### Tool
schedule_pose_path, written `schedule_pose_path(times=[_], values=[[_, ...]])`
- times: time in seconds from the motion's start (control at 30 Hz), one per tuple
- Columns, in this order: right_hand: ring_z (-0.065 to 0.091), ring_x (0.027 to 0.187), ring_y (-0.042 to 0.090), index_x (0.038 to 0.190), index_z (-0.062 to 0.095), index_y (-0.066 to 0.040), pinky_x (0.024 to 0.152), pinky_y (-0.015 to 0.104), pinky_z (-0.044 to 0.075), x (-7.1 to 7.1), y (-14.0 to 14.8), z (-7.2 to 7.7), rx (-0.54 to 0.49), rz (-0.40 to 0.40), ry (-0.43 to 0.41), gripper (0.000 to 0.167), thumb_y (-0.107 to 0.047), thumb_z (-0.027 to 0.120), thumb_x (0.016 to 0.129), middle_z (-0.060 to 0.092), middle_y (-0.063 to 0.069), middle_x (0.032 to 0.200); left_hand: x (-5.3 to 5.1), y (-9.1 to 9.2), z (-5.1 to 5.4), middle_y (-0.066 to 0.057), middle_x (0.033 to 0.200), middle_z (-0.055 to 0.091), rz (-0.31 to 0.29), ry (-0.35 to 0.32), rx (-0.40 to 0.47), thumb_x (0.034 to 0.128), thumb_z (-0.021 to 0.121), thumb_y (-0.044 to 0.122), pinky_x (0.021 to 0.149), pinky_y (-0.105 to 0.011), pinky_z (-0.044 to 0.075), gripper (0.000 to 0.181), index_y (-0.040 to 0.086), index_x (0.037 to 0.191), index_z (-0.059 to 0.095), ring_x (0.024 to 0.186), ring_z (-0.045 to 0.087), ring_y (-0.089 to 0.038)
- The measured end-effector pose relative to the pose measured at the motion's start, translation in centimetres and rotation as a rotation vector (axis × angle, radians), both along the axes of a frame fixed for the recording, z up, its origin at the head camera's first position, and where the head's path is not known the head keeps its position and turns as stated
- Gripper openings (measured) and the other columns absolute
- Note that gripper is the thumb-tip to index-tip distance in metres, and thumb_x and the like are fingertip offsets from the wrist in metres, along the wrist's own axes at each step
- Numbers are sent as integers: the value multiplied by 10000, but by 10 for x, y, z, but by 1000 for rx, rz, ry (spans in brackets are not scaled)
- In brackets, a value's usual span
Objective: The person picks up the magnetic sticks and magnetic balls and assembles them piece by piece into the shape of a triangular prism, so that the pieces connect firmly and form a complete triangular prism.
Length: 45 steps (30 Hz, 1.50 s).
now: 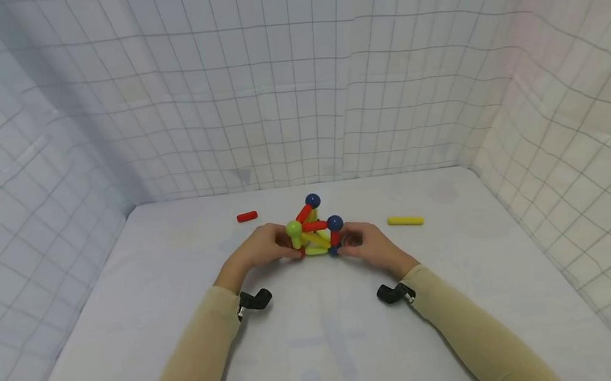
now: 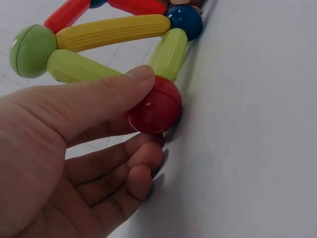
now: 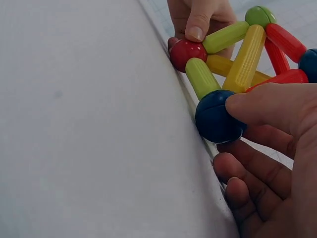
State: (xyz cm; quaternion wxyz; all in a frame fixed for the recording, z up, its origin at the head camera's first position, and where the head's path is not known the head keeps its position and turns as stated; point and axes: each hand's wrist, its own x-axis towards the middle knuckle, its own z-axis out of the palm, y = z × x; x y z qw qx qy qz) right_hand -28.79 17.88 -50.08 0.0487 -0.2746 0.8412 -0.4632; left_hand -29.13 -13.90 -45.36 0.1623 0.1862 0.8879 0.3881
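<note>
Between the two hands stands a frame of coloured rods and balls (image 1: 316, 226), resting on the white table. My left hand (image 1: 264, 244) pinches its red ball (image 2: 157, 106) at the lower left corner, thumb on top. At the lower right corner my right hand (image 1: 370, 245) pinches a dark blue ball (image 3: 218, 116). A short light green rod (image 3: 202, 78) joins these two balls. Above the red ball sits a light green ball (image 1: 294, 229); a yellow rod (image 2: 114, 32) runs diagonally from it to the lower blue ball. Red rods lead to upper blue balls. The frame's back is partly hidden.
A loose red rod (image 1: 247, 216) lies on the table beyond the left hand. Past the right hand lies a loose yellow rod (image 1: 405, 221). Grid-patterned white cloth walls (image 1: 296, 93) rise behind the table and on both sides.
</note>
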Motion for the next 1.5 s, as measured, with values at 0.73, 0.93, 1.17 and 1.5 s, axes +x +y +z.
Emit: schedule_pose_path(times=[0.73, 0.93, 1.17, 1.5], values=[[599, 827, 111, 1100, 725, -253, 724, 308, 545, 24, -26, 17, 146, 102, 197, 203, -293, 865, 958, 656, -128, 889, -3, 14, -10, -51, 1123, 785, 209, 164, 29, 960, 861, 245, 997, -472, 570, 381, 62, 1285, 787, 1084, 716, -260], [630, 812, 144, 974, 749, -206, 724, 344, 550, 14, -9, 7, -11, -110, 185, 51, -213, 748, 1024, 699, -100, 875, 2, 10, 10, -42, 1009, 742, 202, 115, -64, 966, 841, 233, 870, -421, 593, 252, 64, 1139, 772, 942, 675, -249], [653, 980, 156, 1412, 696, -146, 910, 409, 561, 7, -4, -3, 37, -240, 119, 369, -165, 698, 1044, 720, -6, 1177, 18, 22, 23, 1, 901, 721, 11, 21, -202, 907, 903, 258, 782, -350, 579, 237, 91, 1038, 799, 840, 643, -219], [688, 1044, 211, 1401, 716, -90, 967, 463, 565, 4, -7, 1, 77, -234, 112, 381, -140, 741, 1024, 742, 45, 1189, 30, 45, 14, -36, 759, 629, 43, 99, -243, 832, 970, 361, 632, -321, 501, 423, 63, 980, 708, 719, 586, -214]])
